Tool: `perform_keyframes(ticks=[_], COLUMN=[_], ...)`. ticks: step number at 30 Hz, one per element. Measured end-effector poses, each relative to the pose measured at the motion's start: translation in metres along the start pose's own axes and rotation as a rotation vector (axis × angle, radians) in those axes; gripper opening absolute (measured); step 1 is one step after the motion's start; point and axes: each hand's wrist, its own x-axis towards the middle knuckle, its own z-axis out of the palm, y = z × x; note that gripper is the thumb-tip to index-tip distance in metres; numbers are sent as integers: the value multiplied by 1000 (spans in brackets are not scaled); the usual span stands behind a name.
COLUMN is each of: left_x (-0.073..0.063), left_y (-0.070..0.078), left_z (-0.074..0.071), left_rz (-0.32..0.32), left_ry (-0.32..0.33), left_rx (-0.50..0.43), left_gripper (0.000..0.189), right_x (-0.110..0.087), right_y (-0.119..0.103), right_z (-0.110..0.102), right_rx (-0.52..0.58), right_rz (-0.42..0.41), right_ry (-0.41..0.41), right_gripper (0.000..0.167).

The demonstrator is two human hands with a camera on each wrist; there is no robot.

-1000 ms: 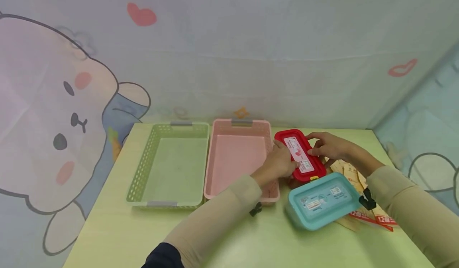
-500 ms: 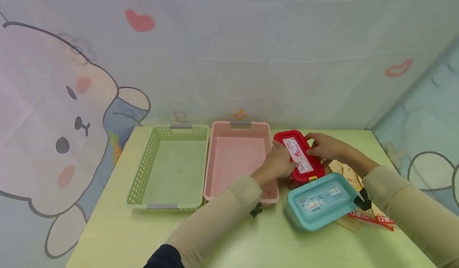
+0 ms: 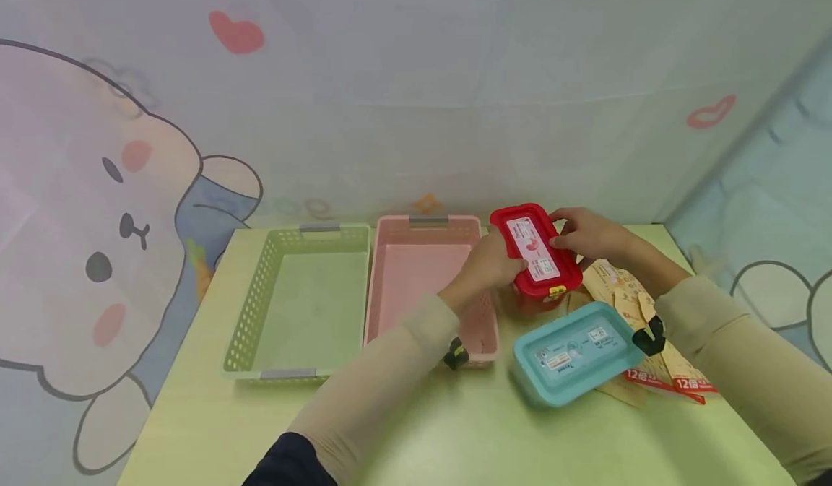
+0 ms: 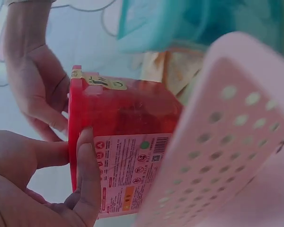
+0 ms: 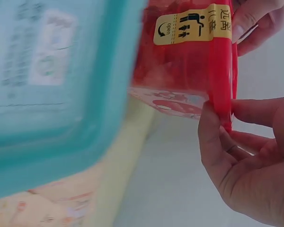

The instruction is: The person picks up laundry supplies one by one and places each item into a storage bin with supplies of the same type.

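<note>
A red lidded plastic box with a white label on its lid is held between both hands, beside the pink basket. My left hand pinches the lid's left rim; in the left wrist view its thumb and fingers lie along the rim and the printed side. On the opposite edge my right hand grips the rim, with fingers and thumb on either side of it in the right wrist view. A yellow seal sticker crosses the box's near end. Just in front stands a teal lidded box.
A pink basket stands left of the red box, its wall close below the left hand. Further left is a green basket. Several beige and red packets lie right of and behind the teal box. A printed cloth hangs behind the table.
Both hands have raised the red box, which now sits higher in the head view and shows more of its near end. The head view has shifted slightly. The teal box stays on the table.
</note>
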Motion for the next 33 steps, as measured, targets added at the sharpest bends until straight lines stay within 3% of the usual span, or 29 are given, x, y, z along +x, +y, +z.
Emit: perform_keyframes(ticks=[4,12,17,25,33], left_x=[0,-9,-14,-20,-33], left_y=[6,9,9,14,17], left_z=[-21,-58,-69,-90,-113], left_rz=[28,56,87,127,117], left_ry=[0,-122,-137,-149,-154], left_rx=[-14,-77,-86,-57,-46], left_gripper=[73,61,60,61,60], right_x=[-1,-10,-15,-23,-29], right_y=[-17,-34,-41,-61,-79], right_z=[-5,-5,-3,0,9], right_rx=[26,131,188,166,231], right_rz=[-16,-16,-23,-52,-56], right_ry=[21,47,56,107,126], right_gripper=[72,73,72,73,75])
